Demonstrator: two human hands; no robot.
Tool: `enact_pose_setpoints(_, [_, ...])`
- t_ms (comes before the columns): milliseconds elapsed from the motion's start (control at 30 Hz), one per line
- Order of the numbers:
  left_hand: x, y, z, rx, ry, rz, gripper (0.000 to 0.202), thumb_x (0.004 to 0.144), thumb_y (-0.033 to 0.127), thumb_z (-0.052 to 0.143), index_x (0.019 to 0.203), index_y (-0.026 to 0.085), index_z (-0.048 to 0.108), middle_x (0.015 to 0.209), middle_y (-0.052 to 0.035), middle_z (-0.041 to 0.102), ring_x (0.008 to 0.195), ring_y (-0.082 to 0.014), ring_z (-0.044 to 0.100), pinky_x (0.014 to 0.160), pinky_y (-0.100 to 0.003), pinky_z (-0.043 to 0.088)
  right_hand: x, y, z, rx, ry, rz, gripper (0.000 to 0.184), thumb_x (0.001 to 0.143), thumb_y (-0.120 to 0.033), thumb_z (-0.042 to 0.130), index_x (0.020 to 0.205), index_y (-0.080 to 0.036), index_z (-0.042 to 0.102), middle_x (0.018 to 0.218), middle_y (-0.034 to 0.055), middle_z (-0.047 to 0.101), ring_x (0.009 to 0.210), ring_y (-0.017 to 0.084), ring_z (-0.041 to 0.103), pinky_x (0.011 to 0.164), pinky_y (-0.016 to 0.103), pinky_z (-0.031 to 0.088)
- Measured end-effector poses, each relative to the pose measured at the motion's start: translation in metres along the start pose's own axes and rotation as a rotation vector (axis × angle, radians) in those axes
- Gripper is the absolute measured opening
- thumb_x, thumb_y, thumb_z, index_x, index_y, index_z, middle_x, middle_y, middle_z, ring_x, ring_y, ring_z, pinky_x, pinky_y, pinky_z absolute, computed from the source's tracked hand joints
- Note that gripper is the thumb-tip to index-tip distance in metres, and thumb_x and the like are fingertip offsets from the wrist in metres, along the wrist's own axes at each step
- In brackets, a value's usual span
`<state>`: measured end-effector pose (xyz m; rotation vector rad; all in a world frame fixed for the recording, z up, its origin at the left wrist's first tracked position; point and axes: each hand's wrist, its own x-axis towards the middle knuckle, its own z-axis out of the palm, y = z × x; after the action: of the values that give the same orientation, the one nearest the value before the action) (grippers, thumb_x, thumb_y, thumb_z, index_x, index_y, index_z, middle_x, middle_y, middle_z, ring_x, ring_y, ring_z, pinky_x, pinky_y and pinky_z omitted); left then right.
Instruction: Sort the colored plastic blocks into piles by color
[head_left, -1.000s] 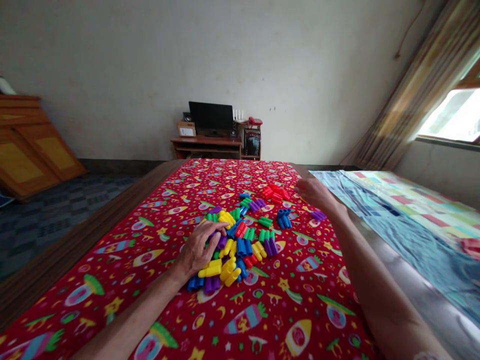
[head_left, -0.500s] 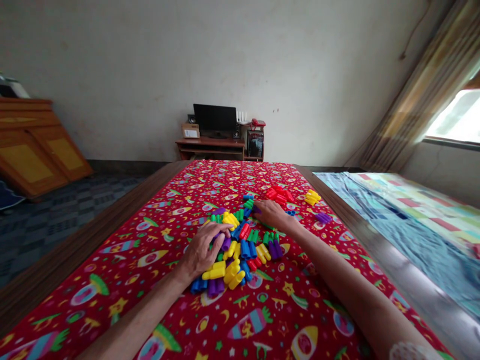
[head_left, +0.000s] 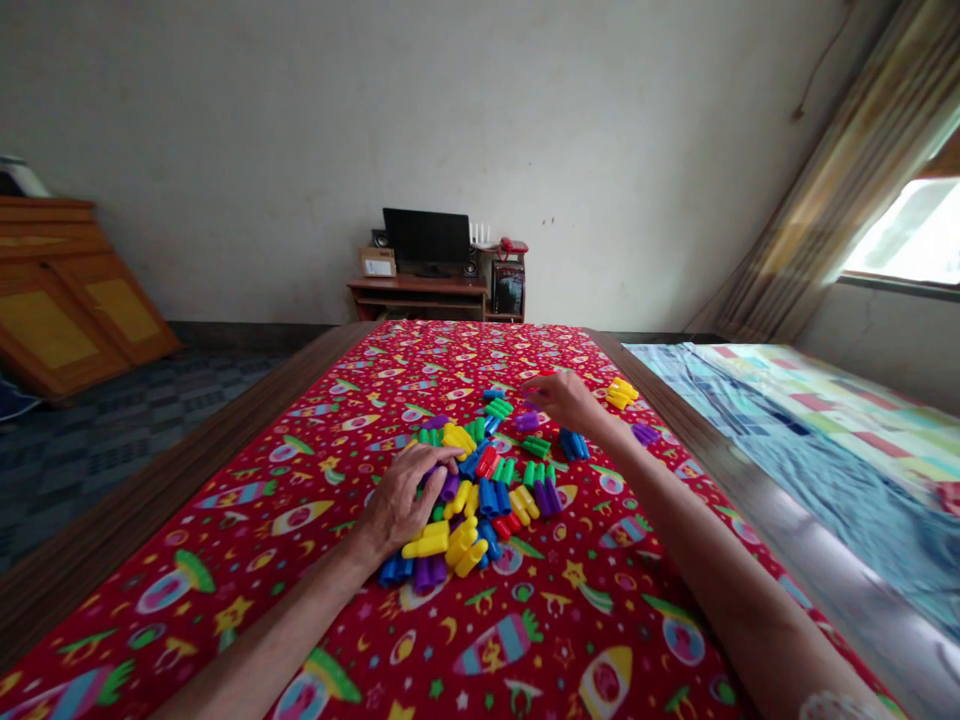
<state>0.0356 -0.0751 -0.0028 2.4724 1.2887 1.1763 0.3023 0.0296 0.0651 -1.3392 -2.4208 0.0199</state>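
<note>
My left hand (head_left: 405,498) lies on the near pile of plastic blocks, fingers stretched and thumb apart, touching a purple block (head_left: 449,487) partly under it. Yellow blocks (head_left: 427,541), a pair of blue ones (head_left: 495,497) and a red block (head_left: 487,462) lie about it. My right hand (head_left: 568,402) is raised over the far side, fingers pointing left and slightly apart, with nothing visible in them. Just below its fingertips sits a purple block (head_left: 526,422). A green block (head_left: 535,446) and a blue block (head_left: 574,444) lie nearer. Red blocks behind this hand are mostly hidden.
A yellow group of blocks (head_left: 622,393) and a purple group (head_left: 645,434) lie toward the right edge of the red patterned tablecloth (head_left: 495,645). Beyond the table stands a desk (head_left: 420,288) with a monitor (head_left: 427,237). A bed (head_left: 750,420) is at the right.
My right hand has lifted and moved right, away from the purple block, uncovering it along with the green and blue blocks. My left hand has stayed on the pile.
</note>
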Motion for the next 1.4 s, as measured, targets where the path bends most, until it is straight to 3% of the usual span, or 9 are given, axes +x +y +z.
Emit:
enact_pose_setpoints(233, [0.001, 0.000, 0.000, -0.013, -0.002, -0.004, 0.033, 0.094, 0.035, 0.035, 0.105, 0.021, 0.062, 0.086, -0.0052, 0.069, 0.087, -0.0214, 0.063, 0.095, -0.038, 0.046, -0.033, 0.085, -0.045, -0.142, -0.116, 0.359, 0.025, 0.079, -0.019, 0.058, 0.093, -0.017, 0.078, 0.086, 0.0091, 0.075, 0.077, 0.019, 0.067, 0.069, 0.026, 0.045])
enact_pose_setpoints(333, [0.000, -0.003, 0.001, -0.010, 0.000, 0.006, 0.032, 0.094, 0.034, 0.036, 0.106, 0.021, 0.062, 0.087, -0.0048, 0.069, 0.087, -0.0212, 0.063, 0.096, -0.038, 0.045, -0.045, 0.113, -0.048, -0.107, -0.240, 0.376, 0.024, 0.077, -0.018, 0.059, 0.090, -0.016, 0.079, 0.086, 0.0073, 0.076, 0.079, 0.020, 0.068, 0.071, 0.026, 0.047])
enact_pose_setpoints(467, [0.000, -0.003, 0.000, 0.007, 0.000, 0.014, 0.030, 0.094, 0.033, 0.036, 0.104, 0.020, 0.062, 0.086, -0.0046, 0.068, 0.086, -0.0207, 0.063, 0.093, -0.037, 0.046, -0.050, 0.124, -0.043, -0.067, -0.359, 0.362, 0.019, 0.074, -0.017, 0.063, 0.085, -0.016, 0.079, 0.084, 0.0061, 0.075, 0.078, 0.019, 0.067, 0.070, 0.026, 0.048])
enact_pose_setpoints(667, [0.001, -0.002, 0.000, 0.017, -0.003, 0.019, 0.030, 0.094, 0.032, 0.036, 0.105, 0.019, 0.061, 0.087, -0.0042, 0.069, 0.087, -0.0204, 0.063, 0.092, -0.036, 0.046, -0.049, 0.118, -0.042, -0.095, -0.455, 0.374, 0.015, 0.073, -0.015, 0.064, 0.081, -0.015, 0.077, 0.086, 0.0061, 0.073, 0.079, 0.016, 0.065, 0.069, 0.023, 0.047])
enact_pose_setpoints(867, [-0.001, -0.005, 0.002, -0.003, 0.009, 0.034, 0.029, 0.094, 0.031, 0.038, 0.106, 0.019, 0.061, 0.088, -0.0044, 0.068, 0.087, -0.0200, 0.063, 0.094, -0.035, 0.045, -0.039, 0.087, -0.048, -0.226, -0.149, 0.425, 0.021, 0.080, -0.018, 0.056, 0.091, -0.016, 0.074, 0.090, 0.0084, 0.071, 0.080, 0.017, 0.064, 0.066, 0.023, 0.043])
enact_pose_setpoints(967, [-0.001, -0.003, 0.001, 0.007, 0.003, 0.018, 0.030, 0.094, 0.032, 0.037, 0.106, 0.019, 0.061, 0.087, -0.0044, 0.069, 0.086, -0.0202, 0.063, 0.093, -0.036, 0.046, -0.027, 0.046, -0.033, -0.175, -0.051, 0.209, 0.026, 0.088, -0.018, 0.047, 0.097, -0.015, 0.071, 0.087, 0.0073, 0.071, 0.076, 0.015, 0.063, 0.066, 0.023, 0.042])
enact_pose_setpoints(1133, [0.001, 0.001, -0.001, 0.012, 0.005, 0.027, 0.032, 0.094, 0.032, 0.036, 0.106, 0.018, 0.062, 0.086, -0.0051, 0.069, 0.086, -0.0205, 0.063, 0.089, -0.034, 0.048, -0.015, -0.008, 0.020, -0.131, -0.141, -0.221, 0.028, 0.089, -0.010, 0.045, 0.109, -0.012, 0.066, 0.107, 0.0123, 0.069, 0.095, 0.017, 0.062, 0.081, 0.025, 0.045])
enact_pose_setpoints(1233, [0.001, 0.000, 0.000, 0.017, 0.011, 0.033, 0.031, 0.094, 0.032, 0.036, 0.105, 0.018, 0.062, 0.086, -0.0046, 0.069, 0.086, -0.0202, 0.063, 0.090, -0.035, 0.047, -0.015, -0.010, 0.040, -0.217, -0.208, -0.249, 0.037, 0.087, -0.004, 0.045, 0.120, -0.011, 0.060, 0.112, 0.0149, 0.066, 0.101, 0.019, 0.061, 0.086, 0.028, 0.046])
enact_pose_setpoints(1400, [0.000, -0.002, -0.001, 0.015, 0.009, 0.044, 0.030, 0.094, 0.031, 0.036, 0.104, 0.019, 0.062, 0.086, -0.0042, 0.070, 0.085, -0.0199, 0.063, 0.089, -0.034, 0.047, -0.018, -0.003, 0.036, -0.289, -0.258, -0.209, 0.039, 0.091, -0.006, 0.039, 0.124, -0.014, 0.058, 0.108, 0.0128, 0.068, 0.096, 0.018, 0.063, 0.082, 0.027, 0.046])
